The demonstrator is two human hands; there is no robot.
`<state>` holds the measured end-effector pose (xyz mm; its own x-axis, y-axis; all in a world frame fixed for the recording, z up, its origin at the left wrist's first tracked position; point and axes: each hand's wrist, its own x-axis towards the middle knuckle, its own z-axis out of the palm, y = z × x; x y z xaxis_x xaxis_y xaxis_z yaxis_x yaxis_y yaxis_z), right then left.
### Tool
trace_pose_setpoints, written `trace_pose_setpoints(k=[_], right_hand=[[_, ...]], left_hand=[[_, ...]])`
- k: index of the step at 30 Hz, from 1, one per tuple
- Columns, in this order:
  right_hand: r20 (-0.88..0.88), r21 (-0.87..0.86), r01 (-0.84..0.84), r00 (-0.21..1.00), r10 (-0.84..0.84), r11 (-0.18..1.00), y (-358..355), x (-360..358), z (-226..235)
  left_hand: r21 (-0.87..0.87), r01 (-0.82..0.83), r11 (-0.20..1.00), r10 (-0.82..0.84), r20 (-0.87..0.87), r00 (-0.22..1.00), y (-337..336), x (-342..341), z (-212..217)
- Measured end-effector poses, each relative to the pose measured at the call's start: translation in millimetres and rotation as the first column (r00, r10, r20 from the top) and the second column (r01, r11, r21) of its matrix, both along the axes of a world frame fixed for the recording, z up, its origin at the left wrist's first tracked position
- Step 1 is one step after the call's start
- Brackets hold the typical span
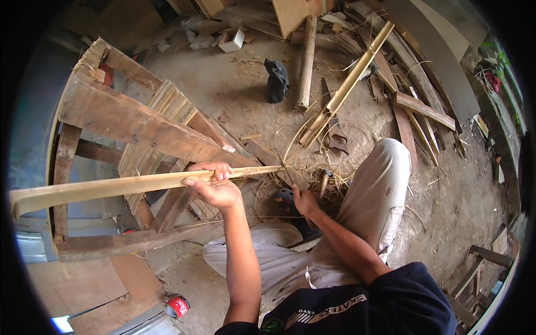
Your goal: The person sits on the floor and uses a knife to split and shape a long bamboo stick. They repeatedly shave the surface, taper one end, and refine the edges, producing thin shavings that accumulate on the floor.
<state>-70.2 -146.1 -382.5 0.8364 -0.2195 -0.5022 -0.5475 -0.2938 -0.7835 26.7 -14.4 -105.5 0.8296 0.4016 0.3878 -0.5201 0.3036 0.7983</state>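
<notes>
"Locate the bamboo strip (128,185)."
"Centre to nine o'clock, over the timber frame (128,120)."
"Pose?"
"Left forearm (241,262) up from six, right forearm (352,243) in from five."
"Room?"
"Tight at ten; open over bare floor (446,212) toward three."
"Grip?"
"Curled round the strip with left hand (215,188), closed round a blade-like tool (292,179) with right hand (305,203)."

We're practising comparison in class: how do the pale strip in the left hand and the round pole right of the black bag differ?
Shape: the pale strip is split and thin, while the round pole is thick and rounded. Colour: the strip is pale yellow; the pole is duller, greyish brown. Pose: the left hand holds the strip sideways; the pole lies on the ground. Both are long.
</notes>
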Motion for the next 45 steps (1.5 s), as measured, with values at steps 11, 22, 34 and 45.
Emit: trace_pose_setpoints(k=[11, 22, 34, 45], right_hand=[[-0.148, -0.074, 0.001, 0.989, -0.012, 0.997, -8, -5, -13], [0.033, 0.086, -0.067, 0.997, 0.064, 0.994, 5, -4, 87], [0.028, -0.018, -0.039, 0.999, 0.039, 0.999, 6, -11, 37], [-0.059, -0.045, 0.020, 0.998, -0.022, 0.999, -1, -15, 1]], left_hand=[[0.022, 0.049, 0.999, -0.048, -0.022, 0.999, -5, 0, 0], [0.019, 0.101, 0.995, -0.101, 0.014, 0.995, 5, -9, -5], [0.022, 0.150, 0.988, -0.151, 0.024, 0.988, 1, -11, -5], [-0.014, 0.227, 0.974, -0.224, 0.108, 0.969, 13, -3, -16]])
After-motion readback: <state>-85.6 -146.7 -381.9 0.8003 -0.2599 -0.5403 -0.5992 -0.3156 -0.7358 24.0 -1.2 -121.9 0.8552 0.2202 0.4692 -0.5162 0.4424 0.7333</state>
